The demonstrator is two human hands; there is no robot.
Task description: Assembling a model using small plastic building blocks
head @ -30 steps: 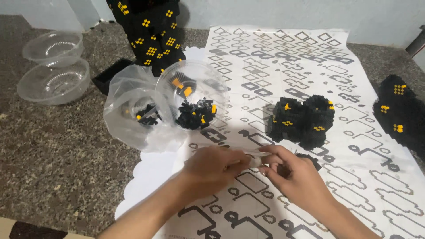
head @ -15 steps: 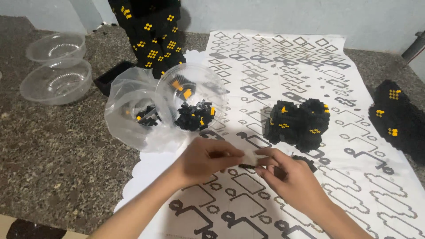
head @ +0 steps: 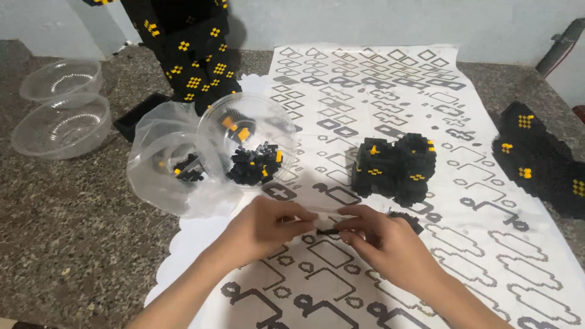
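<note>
My left hand point(head: 265, 228) and my right hand point(head: 381, 240) meet over a white printed diagram sheet point(head: 390, 97). Between their fingertips they pinch a small thin black brick piece point(head: 328, 231). Just beyond my right hand lies a small black piece point(head: 407, 219) on the sheet. Farther back stands a black block assembly with yellow dots point(head: 396, 167). Left of the hands, a clear bowl point(head: 247, 143) holds loose black and yellow bricks.
A clear plastic bag point(head: 164, 176) with a few bricks lies beside the bowl. Two clear bowls point(head: 61, 113) sit at the far left on the granite counter. A tall black-and-yellow build point(head: 189, 55) stands at the back. Another black build point(head: 539, 158) lies at the right.
Both hands stay together on the small piece, shifting slightly. The view has tilted a little, so the scene sits differently in frame.
</note>
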